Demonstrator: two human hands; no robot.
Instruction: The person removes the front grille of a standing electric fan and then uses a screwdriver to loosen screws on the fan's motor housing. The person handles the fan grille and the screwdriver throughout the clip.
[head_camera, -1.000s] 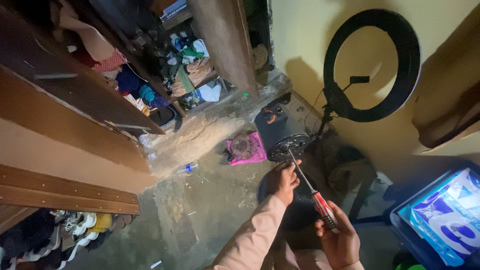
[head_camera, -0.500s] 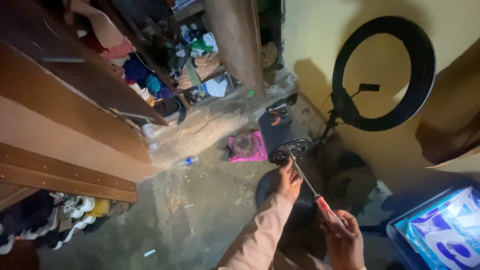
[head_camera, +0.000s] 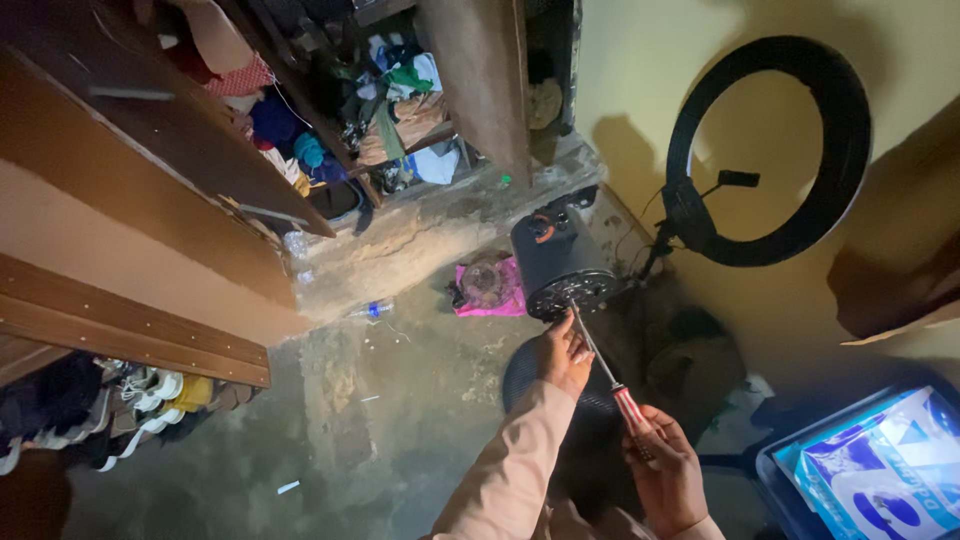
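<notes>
The wooden cupboard (head_camera: 150, 190) fills the space left of the black cylindrical motor housing (head_camera: 555, 262), its open shelves stuffed with clothes, and the black ring light (head_camera: 770, 150) stands against the yellow wall to the housing's right. The housing itself sits on the concrete floor (head_camera: 400, 400), its perforated round end plate facing the person; it looks heavy and rigid, best steadied by its smooth drum side, not the vented face. A pink cloth (head_camera: 495, 290) lies just left of it. The left hand (head_camera: 562, 355) rests just below the housing, fingers loosely curled beside the tool's shaft; whether they grip anything I cannot tell. The right hand (head_camera: 665, 470) has its fingers closed around the red-and-white handle of the screwdriver (head_camera: 605, 368), whose stiff, thin metal shaft reaches up to the end plate.
</notes>
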